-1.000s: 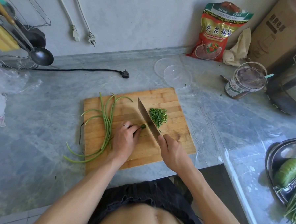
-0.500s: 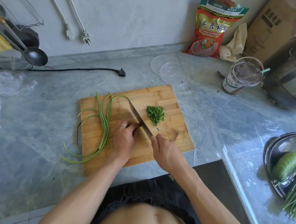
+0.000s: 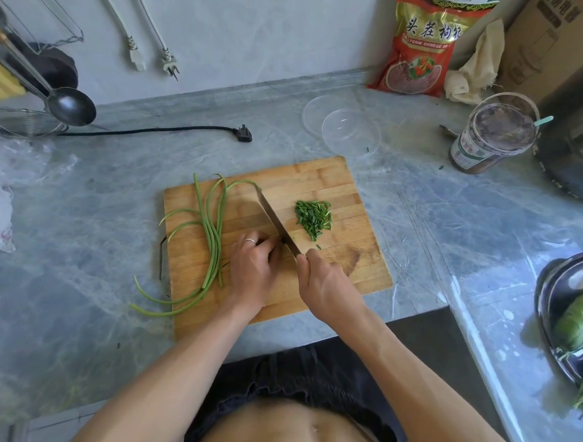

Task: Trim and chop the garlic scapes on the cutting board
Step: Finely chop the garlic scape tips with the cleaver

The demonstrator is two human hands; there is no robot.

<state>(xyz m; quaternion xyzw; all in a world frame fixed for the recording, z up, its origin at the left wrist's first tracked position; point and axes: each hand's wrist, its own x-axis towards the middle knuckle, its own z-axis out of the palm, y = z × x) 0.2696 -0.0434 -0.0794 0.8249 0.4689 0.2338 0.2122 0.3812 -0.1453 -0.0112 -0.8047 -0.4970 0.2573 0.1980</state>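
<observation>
Whole green garlic scapes (image 3: 215,237) lie on the rectangular wooden cutting board (image 3: 319,178), chopped green pieces (image 3: 313,219) piled beyond the steel knife (image 3: 276,221), which the right hand (image 3: 327,287) clasps; the left hand (image 3: 252,269), fingers curled, rests beside the blade. Behind the board, a clear plastic bowl (image 3: 350,132) holds nothing.

A grey marbled worktop (image 3: 81,216) runs along a plain pale wall (image 3: 259,26) and turns toward the viewer down the right side. Two white plugs (image 3: 153,63) hang on cords against the wall. At the worktop's back right corner stand a red bag (image 3: 424,48) and a cardboard box (image 3: 546,41). A black cable (image 3: 173,132) lies near the back edge. At the left edge a ladle (image 3: 71,106) hangs over a wire strainer (image 3: 21,124). Daylight falls evenly, with glare on the right side.
</observation>
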